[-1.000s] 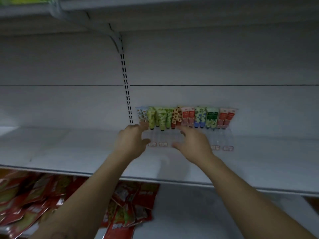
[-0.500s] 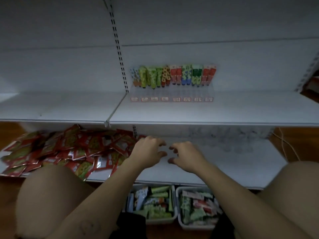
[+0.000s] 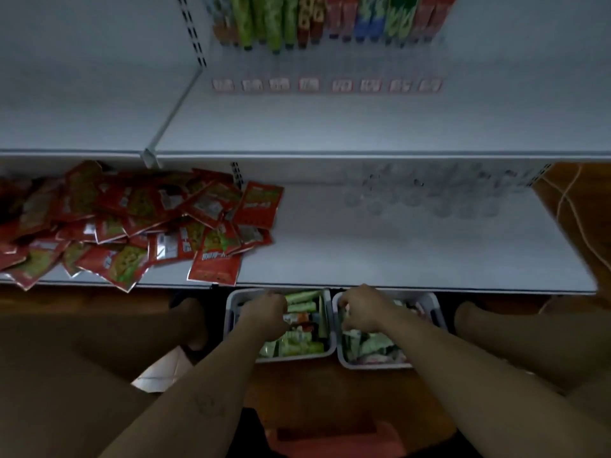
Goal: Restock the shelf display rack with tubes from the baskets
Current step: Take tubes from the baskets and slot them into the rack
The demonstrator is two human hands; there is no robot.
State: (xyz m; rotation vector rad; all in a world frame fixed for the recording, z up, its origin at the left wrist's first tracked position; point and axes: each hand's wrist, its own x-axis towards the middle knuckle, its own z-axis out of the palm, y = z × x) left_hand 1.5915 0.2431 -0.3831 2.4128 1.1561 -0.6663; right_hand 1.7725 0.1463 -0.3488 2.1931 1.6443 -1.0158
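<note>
Two grey baskets stand side by side on the floor under the lower shelf. The left basket [image 3: 230, 320] holds mostly green tubes [image 3: 299, 345], and the right basket [image 3: 437, 312] holds mixed tubes [image 3: 373, 350]. My left hand [image 3: 264, 317] reaches into the left basket with fingers curled down among the tubes. In the right basket, my right hand [image 3: 362, 309] does the same. The backs of the hands hide any grip. The clear display rack [image 3: 325, 84] sits on the upper shelf, with a row of colourful tubes [image 3: 330, 21] standing at its back.
A heap of red snack packets [image 3: 132, 223] covers the lower shelf's left part. Clear plastic pieces [image 3: 429, 193] lie at its back right. My legs [image 3: 529, 342] flank the baskets. A red stool [image 3: 334, 439] is below me, and a cable [image 3: 568, 200] runs at the right.
My view dropped from the upper shelf to the floor. Both hands left the rack, came down past the lower shelf, and now reach into the two baskets.
</note>
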